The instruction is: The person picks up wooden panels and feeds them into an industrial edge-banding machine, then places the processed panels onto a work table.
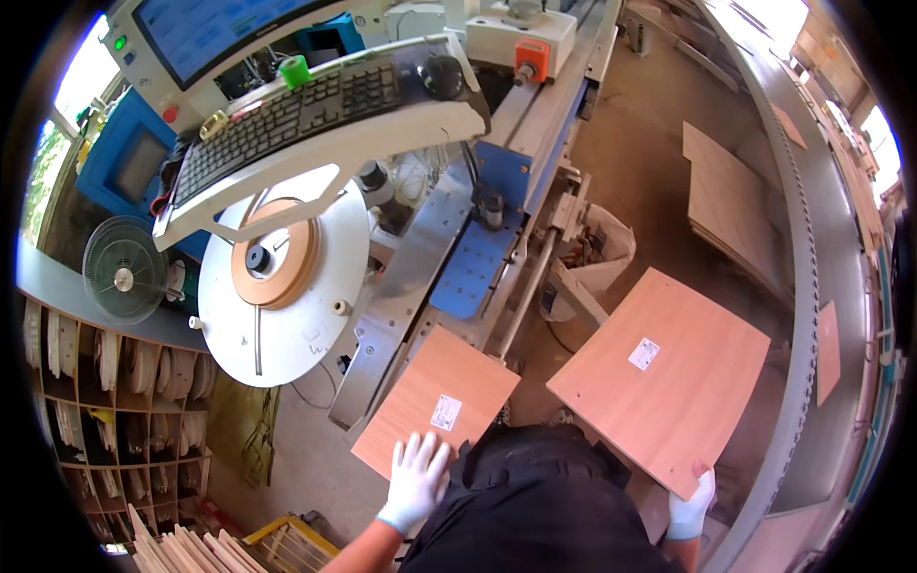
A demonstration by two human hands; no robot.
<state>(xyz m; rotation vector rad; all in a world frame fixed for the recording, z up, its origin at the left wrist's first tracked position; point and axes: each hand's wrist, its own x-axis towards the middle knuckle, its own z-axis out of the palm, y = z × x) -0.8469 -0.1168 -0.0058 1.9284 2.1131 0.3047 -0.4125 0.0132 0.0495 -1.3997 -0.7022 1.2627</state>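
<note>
My left hand (pixel 414 477), in a white glove, lies with fingers spread on the near edge of a smaller wood-veneer panel (pixel 411 387) with a white label, resting by the machine's metal rail (pixel 373 353). My right hand (pixel 695 501), also gloved, grips the near right corner of a larger veneer panel (pixel 678 382), labelled too, at my right side. The larger panel is held out over the floor, between the machine and a long conveyor. My dark-clothed body sits between both hands at the bottom.
An edge banding machine with keyboard (pixel 287 119), screen (pixel 210 33) and white tape reel disc (pixel 229 334) is at upper left, beside a fan (pixel 124 263) and shelving (pixel 115 401). A waste sack (pixel 616 258) stands ahead; boards (pixel 726 191) and a conveyor (pixel 802 458) are at right.
</note>
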